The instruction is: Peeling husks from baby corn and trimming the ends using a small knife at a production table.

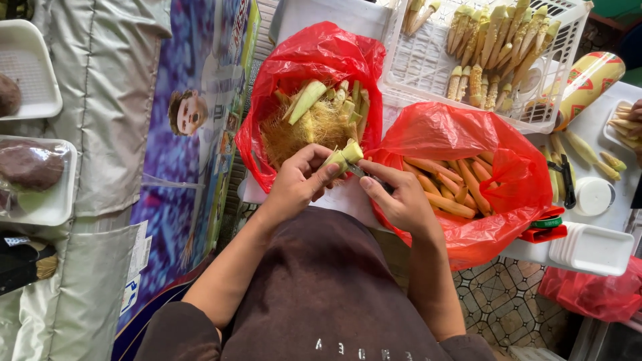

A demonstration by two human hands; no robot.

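While the camera looks straight down at a seated person's lap, the left hand (299,179) is closed around a small ear of baby corn (343,157), pale yellow-green with its husk partly on and its cut end facing up. The right hand (400,198) is closed on a thin dark knife (364,174), whose blade touches the ear just beside the left fingers. Both hands hover over the near edge of a white bench (348,197), between two open red plastic bags. The far left bag (314,53) holds green husk leaves and a tangle of golden corn silk. The right bag (461,134) holds peeled baby corn, slim and orange-yellow, lying in a loose pile. Beyond them at the far right stands a white plastic basket (428,67) with unpeeled ears stacked upright along its far side. Near the right edge lie a few more peeled ears (588,150), a round white lid (594,196), a stack of white foam trays (592,249) and another person's hand (635,110) at a tray. To the left hangs a grey cloth (107,100) beside a blue printed banner (194,134), with white foam trays (27,67) holding dark round items. Patterned floor tiles (501,301) show at near right.
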